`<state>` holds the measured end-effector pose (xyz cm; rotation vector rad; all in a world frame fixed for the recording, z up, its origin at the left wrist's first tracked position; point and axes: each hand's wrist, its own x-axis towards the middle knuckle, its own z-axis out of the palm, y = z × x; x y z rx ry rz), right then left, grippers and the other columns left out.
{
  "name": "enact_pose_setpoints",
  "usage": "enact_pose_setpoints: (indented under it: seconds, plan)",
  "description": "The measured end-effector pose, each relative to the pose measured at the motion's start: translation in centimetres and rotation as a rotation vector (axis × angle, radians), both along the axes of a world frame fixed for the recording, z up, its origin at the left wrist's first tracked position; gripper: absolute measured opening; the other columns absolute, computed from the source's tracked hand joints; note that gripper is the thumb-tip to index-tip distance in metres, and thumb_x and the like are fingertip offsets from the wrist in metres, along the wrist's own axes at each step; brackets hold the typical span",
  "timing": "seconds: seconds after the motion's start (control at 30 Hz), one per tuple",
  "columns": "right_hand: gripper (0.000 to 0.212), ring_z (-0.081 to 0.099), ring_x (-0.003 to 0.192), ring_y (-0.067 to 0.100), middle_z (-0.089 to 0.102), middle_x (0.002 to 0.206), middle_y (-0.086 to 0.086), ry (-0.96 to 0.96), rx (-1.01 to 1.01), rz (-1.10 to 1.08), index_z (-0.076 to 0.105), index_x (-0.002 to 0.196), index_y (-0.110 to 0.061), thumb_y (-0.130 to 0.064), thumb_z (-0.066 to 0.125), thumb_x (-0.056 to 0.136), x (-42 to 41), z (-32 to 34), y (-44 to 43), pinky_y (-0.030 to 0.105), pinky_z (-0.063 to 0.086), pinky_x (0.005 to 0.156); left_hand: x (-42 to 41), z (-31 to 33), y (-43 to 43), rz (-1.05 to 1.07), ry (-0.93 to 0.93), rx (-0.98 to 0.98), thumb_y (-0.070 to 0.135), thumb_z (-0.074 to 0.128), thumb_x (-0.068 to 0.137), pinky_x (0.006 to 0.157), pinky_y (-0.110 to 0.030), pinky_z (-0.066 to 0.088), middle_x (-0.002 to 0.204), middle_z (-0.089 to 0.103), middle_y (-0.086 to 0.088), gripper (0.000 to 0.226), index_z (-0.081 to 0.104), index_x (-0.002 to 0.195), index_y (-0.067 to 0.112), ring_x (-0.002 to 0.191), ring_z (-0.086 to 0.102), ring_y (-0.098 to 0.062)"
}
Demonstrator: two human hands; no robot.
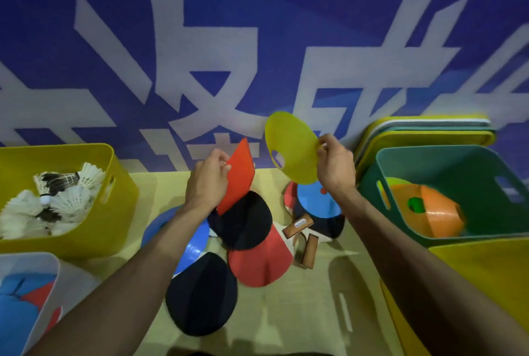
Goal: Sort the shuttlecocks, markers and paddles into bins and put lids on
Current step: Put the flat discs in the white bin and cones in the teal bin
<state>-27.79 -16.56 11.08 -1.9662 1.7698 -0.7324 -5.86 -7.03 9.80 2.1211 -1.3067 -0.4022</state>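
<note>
Above the paddles (246, 221) on the table, our left hand (207, 179) pinches a red marker (240, 174) and our right hand (335, 168) a yellow marker (289, 146), so we should drop both flat into the green bin (458, 167) on our right.

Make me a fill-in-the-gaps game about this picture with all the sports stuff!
1. The right hand holds a ___ disc.
2. The red disc is in the ___ hand.
3. The yellow bin on the left is full of ___.
4. The orange disc lies in the ___ bin.

Missing words: yellow, left, shuttlecocks, green.
</note>
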Motion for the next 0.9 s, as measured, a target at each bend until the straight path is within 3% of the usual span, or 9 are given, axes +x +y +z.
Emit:
enact_pose_setpoints:
  seconds: [0.1, 0.2, 0.33, 0.47, 0.53, 0.63, 0.7, 0.8, 0.9]
  plan:
    - [0.018, 0.053, 0.079, 0.025, 0.065, 0.097, 0.012, -0.283, -0.054, -0.138, 0.059, 0.104, -0.012, -0.009, 0.044, 0.094, -3.2, 1.3, -0.5, 0.035, 0.043, 0.063, -3.5, 2.2, -1.7, -0.046, 0.061, -0.099, 0.017, 0.055, 0.094, 0.079, -0.032, 0.045, 0.098, 0.066, -0.003, 0.012, 0.056, 0.105, 0.013, 0.096, 0.061, -0.025]
    - [0.014, 0.058, 0.079, 0.027, 0.06, 0.085, 0.005, -0.486, -0.1, -0.291, 0.058, 0.1, -0.017, -0.011, 0.048, 0.093, -6.1, 2.1, -0.9, 0.048, 0.051, 0.075, -8.0, 4.2, -3.6, -0.105, 0.086, -0.182, 0.019, 0.055, 0.094, 0.079, -0.034, 0.047, 0.088, 0.06, 0.004, 0.011, 0.057, 0.103, 0.014, 0.092, 0.061, -0.023]
    - [0.02, 0.064, 0.086, 0.028, 0.06, 0.08, -0.004, -0.601, -0.162, -0.47, 0.053, 0.088, -0.034, -0.014, 0.053, 0.091, -10.6, 2.9, -1.4, 0.052, 0.054, 0.079, -14.0, 6.0, -5.8, -0.173, 0.202, -0.268, 0.018, 0.056, 0.092, 0.08, -0.034, 0.048, 0.085, 0.061, 0.004, 0.009, 0.057, 0.101, 0.014, 0.09, 0.061, -0.023]
    - [0.035, 0.064, 0.086, 0.027, 0.053, 0.073, -0.015, -0.681, -0.217, -0.646, 0.049, 0.074, -0.05, -0.019, 0.053, 0.09, -15.7, 4.0, -1.4, 0.055, 0.055, 0.076, -18.9, 7.0, -7.4, -0.248, 0.339, -0.292, 0.015, 0.058, 0.091, 0.073, -0.024, 0.046, 0.087, 0.066, 0.001, 0.006, 0.057, 0.097, 0.015, 0.082, 0.061, -0.017]
    - [0.026, 0.064, 0.087, 0.027, 0.052, 0.074, -0.015, -0.734, -0.241, -0.723, 0.052, 0.084, -0.043, -0.018, 0.052, 0.092, -18.2, 4.2, -1.5, 0.054, 0.057, 0.071, -21.1, 7.1, -8.1, -0.287, 0.488, -0.279, 0.012, 0.06, 0.089, 0.072, -0.023, 0.049, 0.086, 0.065, 0.001, 0.008, 0.055, 0.09, 0.019, 0.078, 0.061, -0.016]
    - [0.014, 0.064, 0.082, 0.022, 0.056, 0.083, -0.007, -0.798, -0.258, -0.811, 0.055, 0.109, -0.021, -0.018, 0.05, 0.096, -21.3, 4.2, -1.6, 0.049, 0.059, 0.066, -24.3, 6.9, -9.0, -0.364, 0.675, -0.187, 0.015, 0.06, 0.09, 0.08, -0.046, 0.057, 0.092, 0.067, 0.001, 0.015, 0.055, 0.086, 0.029, 0.085, 0.066, -0.022]
    - [0.019, 0.062, 0.074, 0.017, 0.056, 0.09, -0.003, -0.82, -0.25, -0.835, 0.053, 0.116, -0.016, -0.017, 0.047, 0.098, -22.5, 4.2, -1.3, 0.045, 0.06, 0.064, -26.3, 6.8, -9.3, -0.383, 0.759, -0.121, 0.014, 0.056, 0.093, 0.073, -0.04, 0.06, 0.1, 0.066, -0.001, 0.01, 0.057, 0.094, 0.025, 0.088, 0.067, -0.02]
    - [0.02, 0.059, 0.066, 0.012, 0.05, 0.081, -0.01, -0.825, -0.268, -0.871, 0.053, 0.118, -0.014, -0.015, 0.047, 0.099, -24.3, 4.2, -1.2, 0.046, 0.06, 0.063, -29.0, 6.3, -10.3, -0.338, 0.965, -0.051, 0.01, 0.055, 0.094, 0.054, -0.023, 0.055, 0.102, 0.066, -0.007, 0.015, 0.056, 0.109, 0.012, 0.079, 0.067, -0.013]
    - [0.019, 0.059, 0.067, 0.012, 0.048, 0.078, -0.013, -0.854, -0.261, -0.901, 0.052, 0.117, -0.013, -0.012, 0.047, 0.099, -25.6, 4.0, -1.3, 0.044, 0.06, 0.063, -30.6, 4.4, -11.4, -0.274, 1.122, 0.079, 0.008, 0.058, 0.092, 0.06, -0.025, 0.058, 0.105, 0.068, -0.011, 0.021, 0.057, 0.113, 0.009, 0.084, 0.069, -0.018]
